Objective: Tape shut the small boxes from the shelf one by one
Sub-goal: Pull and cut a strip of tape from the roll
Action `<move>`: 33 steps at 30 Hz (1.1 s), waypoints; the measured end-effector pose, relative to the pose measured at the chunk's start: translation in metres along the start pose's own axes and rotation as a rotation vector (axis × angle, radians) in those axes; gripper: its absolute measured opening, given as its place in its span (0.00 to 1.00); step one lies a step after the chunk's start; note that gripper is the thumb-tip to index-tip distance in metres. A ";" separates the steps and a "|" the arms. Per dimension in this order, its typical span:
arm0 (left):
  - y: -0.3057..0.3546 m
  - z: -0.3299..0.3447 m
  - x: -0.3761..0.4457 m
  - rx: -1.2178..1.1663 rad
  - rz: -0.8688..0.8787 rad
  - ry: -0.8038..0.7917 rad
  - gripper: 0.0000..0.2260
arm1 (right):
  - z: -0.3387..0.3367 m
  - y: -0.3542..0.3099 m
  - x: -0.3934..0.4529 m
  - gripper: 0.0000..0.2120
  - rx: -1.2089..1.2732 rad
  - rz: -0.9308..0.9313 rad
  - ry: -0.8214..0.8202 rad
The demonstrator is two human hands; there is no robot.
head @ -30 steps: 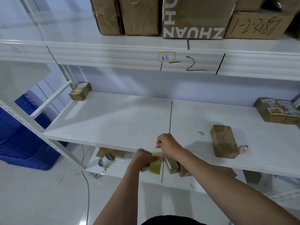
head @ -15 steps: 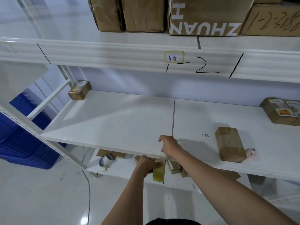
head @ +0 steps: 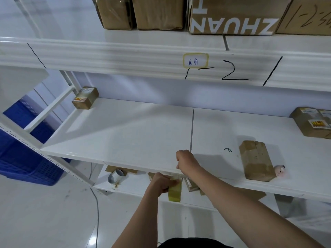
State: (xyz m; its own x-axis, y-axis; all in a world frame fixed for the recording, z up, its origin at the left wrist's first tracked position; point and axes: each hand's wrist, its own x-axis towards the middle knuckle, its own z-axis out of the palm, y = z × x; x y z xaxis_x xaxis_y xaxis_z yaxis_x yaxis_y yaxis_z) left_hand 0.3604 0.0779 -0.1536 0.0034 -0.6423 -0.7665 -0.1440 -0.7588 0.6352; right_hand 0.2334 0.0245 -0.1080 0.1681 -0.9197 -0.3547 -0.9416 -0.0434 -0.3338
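Note:
My left hand (head: 161,183) grips a yellowish tape roll (head: 175,192) just below the front edge of the white middle shelf (head: 125,133). My right hand (head: 186,161) is curled at that edge and pinches what looks like the tape's free end; the strip itself is hard to see. A small brown box (head: 255,161) lies on the shelf to the right of my hands, its top seam showing. Another small box (head: 86,98) sits at the far left back corner. Taped, labelled boxes (head: 311,122) lie at the far right.
Large cardboard cartons (head: 232,15) stand on the upper shelf. A small pink object (head: 279,170) lies beside the middle box. On the lower shelf lie a metal can (head: 115,177) and brown pieces. A blue crate (head: 21,153) stands on the floor at left.
The tape roll and my left hand have dropped from shelf-edge height to just below it. My right hand stays at the shelf edge. The camera has moved closer.

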 end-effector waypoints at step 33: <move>-0.006 -0.001 0.003 0.060 0.010 -0.012 0.15 | -0.010 0.023 0.005 0.09 0.029 0.025 0.024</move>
State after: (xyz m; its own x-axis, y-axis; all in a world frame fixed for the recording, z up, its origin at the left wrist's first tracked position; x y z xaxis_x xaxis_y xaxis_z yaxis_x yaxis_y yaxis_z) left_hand 0.3618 0.0809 -0.1597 -0.0097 -0.6482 -0.7614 -0.2034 -0.7443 0.6362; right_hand 0.2096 0.0153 -0.1081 0.1372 -0.9296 -0.3421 -0.9364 -0.0091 -0.3508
